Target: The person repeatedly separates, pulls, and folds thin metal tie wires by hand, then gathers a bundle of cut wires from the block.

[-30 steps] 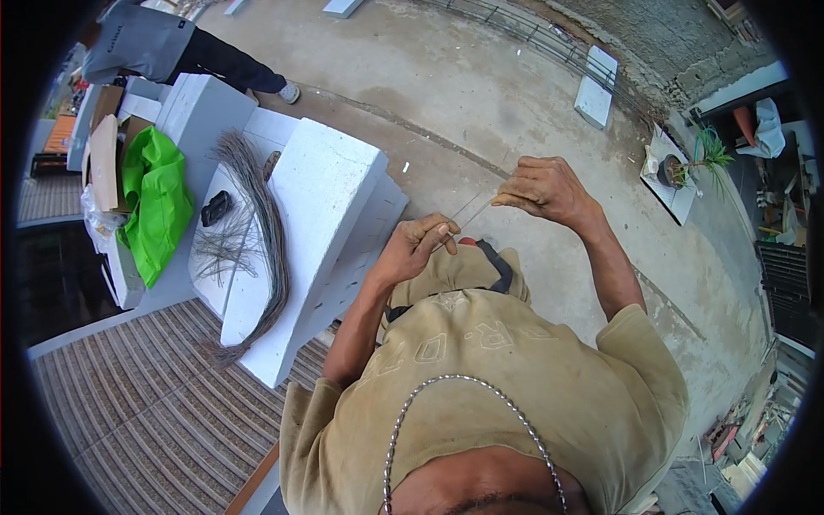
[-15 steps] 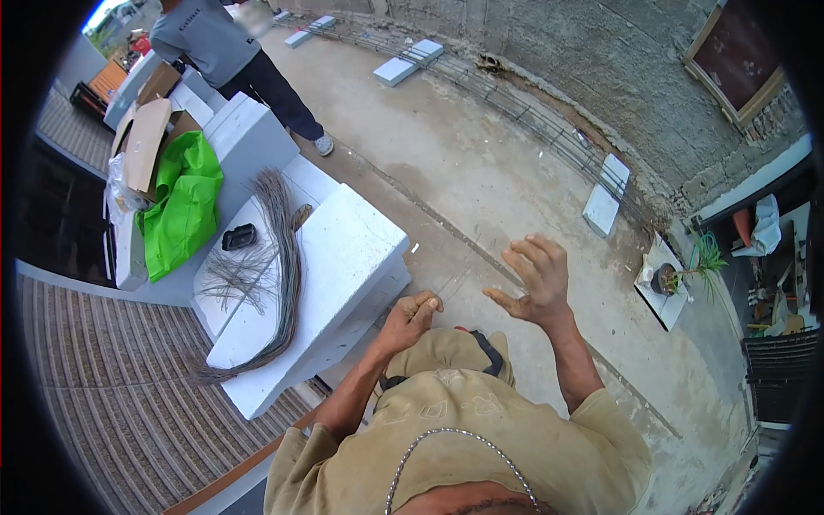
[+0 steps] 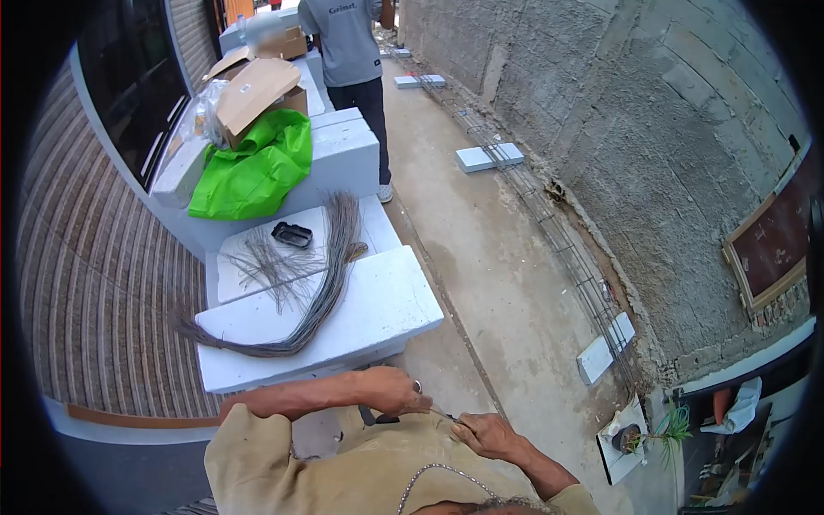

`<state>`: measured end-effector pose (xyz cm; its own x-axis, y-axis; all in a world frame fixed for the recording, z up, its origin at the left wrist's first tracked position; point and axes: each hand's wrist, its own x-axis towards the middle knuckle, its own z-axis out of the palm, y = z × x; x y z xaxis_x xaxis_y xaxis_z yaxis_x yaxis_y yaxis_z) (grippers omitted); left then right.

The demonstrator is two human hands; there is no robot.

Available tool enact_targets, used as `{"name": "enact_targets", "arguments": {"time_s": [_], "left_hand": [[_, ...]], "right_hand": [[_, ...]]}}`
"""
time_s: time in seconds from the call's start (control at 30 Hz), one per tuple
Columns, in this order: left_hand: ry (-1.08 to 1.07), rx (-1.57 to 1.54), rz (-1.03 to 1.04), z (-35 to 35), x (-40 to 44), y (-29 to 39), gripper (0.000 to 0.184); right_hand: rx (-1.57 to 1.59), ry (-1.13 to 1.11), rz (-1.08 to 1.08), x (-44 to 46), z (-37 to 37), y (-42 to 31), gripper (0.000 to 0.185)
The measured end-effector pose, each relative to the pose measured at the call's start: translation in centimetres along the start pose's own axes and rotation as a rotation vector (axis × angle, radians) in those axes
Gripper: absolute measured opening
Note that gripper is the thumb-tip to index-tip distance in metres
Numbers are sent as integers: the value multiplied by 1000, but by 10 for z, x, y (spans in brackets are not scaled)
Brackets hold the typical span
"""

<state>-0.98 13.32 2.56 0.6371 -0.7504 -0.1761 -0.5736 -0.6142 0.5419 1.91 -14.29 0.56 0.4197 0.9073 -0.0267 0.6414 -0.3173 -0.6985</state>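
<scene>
In front of my shirt, my left hand (image 3: 395, 391) is closed, and thin wires (image 3: 443, 415) run from it towards my right hand (image 3: 489, 436). My right hand is closed around the other end of those wires. Fingers hide most of the wires. Ahead and to the left, a long curved bundle of tie wire (image 3: 336, 275) lies across white blocks (image 3: 390, 287). Shorter wires (image 3: 270, 262) are scattered beside the bundle, near a small black tray (image 3: 292, 234).
A green bag (image 3: 257, 172) and an open cardboard box (image 3: 257, 93) sit on further blocks. A person in a grey shirt (image 3: 348, 43) stands beyond. Along the grey wall (image 3: 592, 112), a rebar cage (image 3: 549, 219) rests on white blocks. A potted plant (image 3: 631, 438) stands at right.
My right hand, open and raised before, has come down to my left hand and closed on the wires. My view has turned, and the person now stands further along the passage.
</scene>
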Motion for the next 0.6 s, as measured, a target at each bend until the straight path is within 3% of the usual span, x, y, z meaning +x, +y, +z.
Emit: {"name": "enact_targets", "arguments": {"time_s": [0.1, 0.2, 0.3, 0.4, 0.47, 0.6], "left_hand": [[-55, 160, 79, -31, -19, 36, 17], [144, 334, 201, -23, -21, 31, 17], [313, 396, 278, -17, -24, 19, 19], [455, 393, 190, -17, -39, 4, 23], [649, 246, -3, -8, -61, -19, 26], [1572, -233, -708, 3, -111, -48, 17]], "right_hand": [[597, -277, 251, -1, -19, -37, 49], [874, -480, 440, -6, -12, -8, 49], [1298, -616, 492, 11, -21, -4, 49], [867, -367, 460, 13, -21, -2, 49], [852, -72, 438, 8, -22, 25, 45], [1067, 494, 581, -4, -14, 69, 36]]}}
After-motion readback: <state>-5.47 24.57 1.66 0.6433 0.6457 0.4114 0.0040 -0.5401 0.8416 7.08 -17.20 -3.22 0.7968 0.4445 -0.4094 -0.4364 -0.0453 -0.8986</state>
